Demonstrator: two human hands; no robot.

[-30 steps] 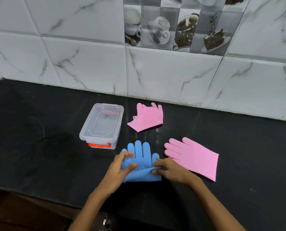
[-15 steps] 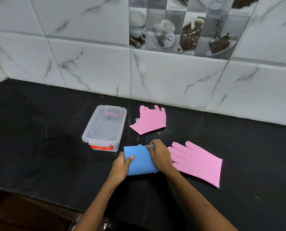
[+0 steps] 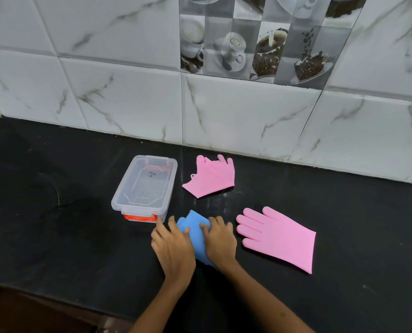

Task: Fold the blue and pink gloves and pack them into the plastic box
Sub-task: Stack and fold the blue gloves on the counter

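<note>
In the head-camera view, a soft blue rubber glove (image 3: 195,230), folded into a compact wad, is pinned to the black stone countertop (image 3: 56,236) between two bare hands. The left hand (image 3: 173,248) is laid flat over the wad's left side, fingers spread, one fingertip reaching almost to the box; the right hand (image 3: 220,241) is pressed down on its right side. Both hands are clamped on the glove, close together with only a strip of blue showing between them.

Just beyond the left hand, a clear rectangular plastic box with an orange latch (image 3: 145,188) is seen with its lid on. That is judged the main hazard: springy rubber is likely to unfold once one hand is lifted to work the latch. The box could also be nudged away by the outstretched fingers.

A flat pink rubber glove (image 3: 279,237) is spread out just beside the right hand, unfolded, and could be dragged or creased if the right wrist slides outward. A second pink rubber glove (image 3: 211,179), folded over on itself, lies near the wall of marble-patterned tiles (image 3: 128,104), to the right of the box; its fold looks loose and may open before packing. Whether a second blue glove is inside the wad cannot be told.
</note>
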